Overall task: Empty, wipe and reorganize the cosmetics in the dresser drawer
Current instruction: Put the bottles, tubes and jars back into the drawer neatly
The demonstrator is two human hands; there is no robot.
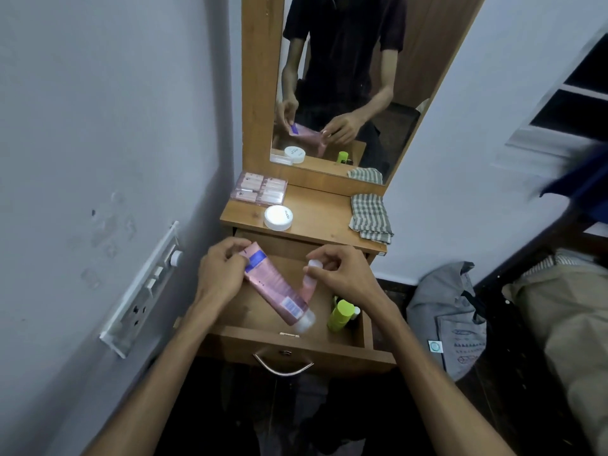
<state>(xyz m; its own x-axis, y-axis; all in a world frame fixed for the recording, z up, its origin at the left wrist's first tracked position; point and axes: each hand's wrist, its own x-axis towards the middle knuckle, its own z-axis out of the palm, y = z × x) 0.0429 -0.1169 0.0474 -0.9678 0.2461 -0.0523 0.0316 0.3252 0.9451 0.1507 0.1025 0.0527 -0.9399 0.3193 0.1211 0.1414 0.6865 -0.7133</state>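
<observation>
The wooden dresser drawer (296, 353) stands pulled out below me. My left hand (220, 274) grips the flat end of a large pink tube (279, 291), which slants down over the drawer with its clear cap lowest. My right hand (342, 274) pinches the cap end of a smaller pink tube (307, 284), which hangs beside the big one. A green bottle (340, 315) lies inside the drawer at the right. On the dresser top sit a white round jar (278, 217), a clear box of pink items (260, 189) and a folded checked cloth (370, 217).
A mirror (345, 77) rises behind the dresser top and reflects the person. A white switch panel (141, 291) juts from the left wall close to my left arm. A grey bag (450, 314) and bedding (566, 311) lie on the floor at the right.
</observation>
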